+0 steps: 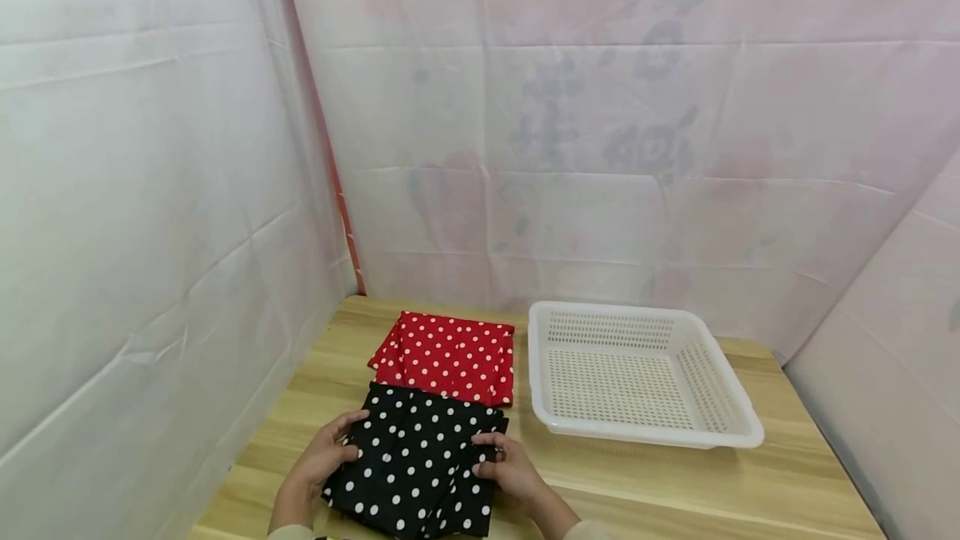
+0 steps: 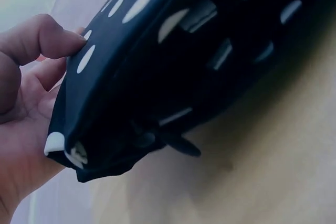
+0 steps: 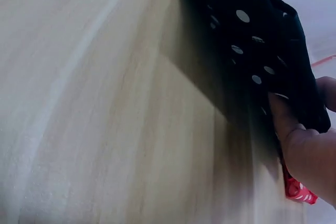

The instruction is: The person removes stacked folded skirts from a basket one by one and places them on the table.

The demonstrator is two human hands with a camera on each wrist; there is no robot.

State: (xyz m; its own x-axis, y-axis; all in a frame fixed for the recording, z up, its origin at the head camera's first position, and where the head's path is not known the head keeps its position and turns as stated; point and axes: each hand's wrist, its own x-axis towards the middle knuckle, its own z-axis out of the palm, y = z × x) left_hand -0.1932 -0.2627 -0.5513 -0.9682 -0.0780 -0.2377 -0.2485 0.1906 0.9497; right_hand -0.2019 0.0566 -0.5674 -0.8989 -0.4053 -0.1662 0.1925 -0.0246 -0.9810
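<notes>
A folded black cloth with white dots [image 1: 412,461] is held between both hands near the table's front left. My left hand [image 1: 322,457] grips its left edge, thumb on top; in the left wrist view the thumb and fingers of that hand [image 2: 37,72] pinch the fabric, and the cloth's underside shows above the wood. My right hand [image 1: 513,469] grips the right edge, and in the right wrist view the cloth [image 3: 252,40] casts a shadow on the table. Just behind it lies a folded red cloth with white dots [image 1: 450,357], its front edge overlapped by the black one.
A white perforated plastic basket [image 1: 645,432] stands at the back right of the wooden table [image 1: 637,490]. Pale fabric sheets [image 1: 600,148] hang behind the table and on both sides, close to its edges.
</notes>
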